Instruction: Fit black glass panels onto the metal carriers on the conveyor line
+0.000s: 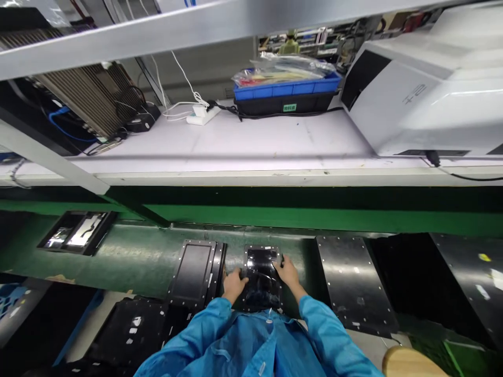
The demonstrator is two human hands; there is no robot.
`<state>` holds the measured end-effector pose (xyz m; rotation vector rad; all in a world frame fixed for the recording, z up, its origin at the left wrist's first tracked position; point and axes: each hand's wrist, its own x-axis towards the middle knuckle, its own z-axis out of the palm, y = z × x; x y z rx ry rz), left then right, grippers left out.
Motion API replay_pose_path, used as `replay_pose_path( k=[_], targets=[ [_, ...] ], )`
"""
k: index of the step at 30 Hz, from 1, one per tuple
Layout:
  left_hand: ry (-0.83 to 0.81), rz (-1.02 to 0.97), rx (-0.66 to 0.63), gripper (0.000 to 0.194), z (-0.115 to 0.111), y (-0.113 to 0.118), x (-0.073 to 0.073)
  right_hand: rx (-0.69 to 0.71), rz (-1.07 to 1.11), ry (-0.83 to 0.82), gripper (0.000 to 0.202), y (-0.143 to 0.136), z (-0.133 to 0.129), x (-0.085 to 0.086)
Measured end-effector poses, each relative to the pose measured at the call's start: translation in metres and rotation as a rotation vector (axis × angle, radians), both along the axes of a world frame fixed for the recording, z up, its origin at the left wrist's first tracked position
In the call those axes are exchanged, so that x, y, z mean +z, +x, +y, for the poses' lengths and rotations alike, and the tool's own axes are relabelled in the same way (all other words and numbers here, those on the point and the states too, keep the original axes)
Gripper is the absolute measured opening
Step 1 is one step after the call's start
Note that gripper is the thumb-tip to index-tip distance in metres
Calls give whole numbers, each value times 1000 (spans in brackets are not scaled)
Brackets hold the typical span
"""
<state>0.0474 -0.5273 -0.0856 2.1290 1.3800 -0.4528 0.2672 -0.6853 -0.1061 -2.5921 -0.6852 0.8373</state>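
Observation:
A flat black framed panel (262, 302) lies on the green bench right in front of me, with small pale dots like screw heads around its rim and a glossy, reflective middle. At its left edge is my left hand (233, 286), closed, its thumb pointing at the frame. My right hand (290, 273) grips the right edge, thumb over the glossy face and fingers at the outer side. Its lower fingers are partly hidden. Just left of my left hand, a similar framed panel (193, 269) rests on another one.
Large dark plates (356, 283) lie to the right. A framed unit with a shiny inside (75, 233) sits far left on the green bench (133, 251). Above, a white shelf (251, 152) holds a blue bin (286, 90) and a white machine (428, 99). A round stool (411, 362) stands lower right.

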Motion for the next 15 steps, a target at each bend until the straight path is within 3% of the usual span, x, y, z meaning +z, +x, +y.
replay_pose_path(
  k=[2,4,7,10,13,15],
  targets=[
    [42,-155,-2,68,27,31,6,57,-9,-28,72,21,28,12],
    [23,-257,-32,78,53,58,11,130,2,-54,72,35,44,19],
    [-5,-297,-62,59,80,82,10,217,5,-24,67,48,51,25],
    [-5,-322,-23,38,89,86,0,216,-9,1,48,58,52,32],
    [-17,-360,49,35,88,86,-8,169,-6,21,34,62,53,39],
    [-34,-398,101,36,84,87,-8,153,-19,53,38,62,52,37]
  ],
)
